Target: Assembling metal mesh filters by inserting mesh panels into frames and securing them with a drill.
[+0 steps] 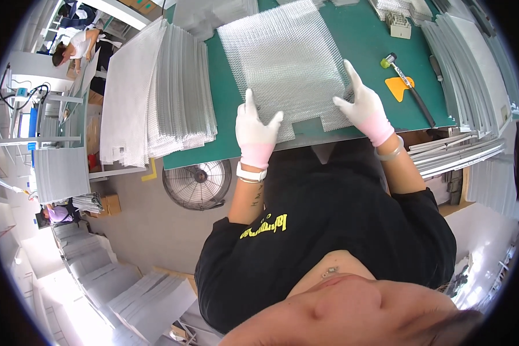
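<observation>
A silvery expanded-metal mesh sheet [288, 57], possibly more than one layered, lies on the green tabletop [225, 135] in front of me. It has a notch along its near edge. My left hand [256, 128], in a white glove with a pink cuff, rests at its near left corner. Index finger and thumb are stretched apart there. At the near right corner is my right hand [364, 112], gloved alike, its index finger pointing away along the side edge and its thumb over the mesh. Neither hand visibly grips the sheet.
A tall stack of mesh sheets [181, 86] stands left. To the right lie a mallet [415, 98], an orange scraper [394, 88] and a beige block [399, 26]. Flat panels [473, 69] are piled at the far right. A floor fan [197, 183] sits below the table; two people work at left.
</observation>
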{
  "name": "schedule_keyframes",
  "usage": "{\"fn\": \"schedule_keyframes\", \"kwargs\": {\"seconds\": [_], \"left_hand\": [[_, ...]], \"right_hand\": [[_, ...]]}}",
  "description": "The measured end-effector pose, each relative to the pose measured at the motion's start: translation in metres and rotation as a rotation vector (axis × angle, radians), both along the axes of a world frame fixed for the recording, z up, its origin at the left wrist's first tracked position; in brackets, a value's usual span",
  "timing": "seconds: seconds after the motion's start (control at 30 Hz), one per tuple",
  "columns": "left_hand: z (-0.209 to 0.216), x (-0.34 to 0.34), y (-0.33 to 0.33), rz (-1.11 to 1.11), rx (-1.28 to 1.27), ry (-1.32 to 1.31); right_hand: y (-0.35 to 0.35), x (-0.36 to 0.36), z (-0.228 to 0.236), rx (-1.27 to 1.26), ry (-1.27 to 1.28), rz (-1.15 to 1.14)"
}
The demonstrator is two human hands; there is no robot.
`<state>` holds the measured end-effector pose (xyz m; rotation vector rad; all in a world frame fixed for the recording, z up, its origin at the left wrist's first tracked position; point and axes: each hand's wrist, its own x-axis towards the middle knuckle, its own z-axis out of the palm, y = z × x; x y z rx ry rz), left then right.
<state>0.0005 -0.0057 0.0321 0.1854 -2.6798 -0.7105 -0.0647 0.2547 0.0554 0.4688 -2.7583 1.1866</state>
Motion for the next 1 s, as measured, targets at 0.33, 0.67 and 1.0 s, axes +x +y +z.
{"fn": "schedule_keyframes", "kwargs": {"seconds": [0.33,0.67,1.0], "left_hand": [[-0.014,-0.011,-0.002,0.04,-0.147,-0.293],[-0.013,-0.016,-0.001,0.027,-0.171,-0.312],[-0.018,-0.032,-0.028,-0.105,-0.323,-0.27]], "right_hand": [[-0.005,-0.004,-0.035,0.171,-0.133,-0.049],[0.003,-0.01,-0.031,0.224,-0.158,0.014],[0.131,-0.174,0.001,0.394,0.194,-0.405]]}}
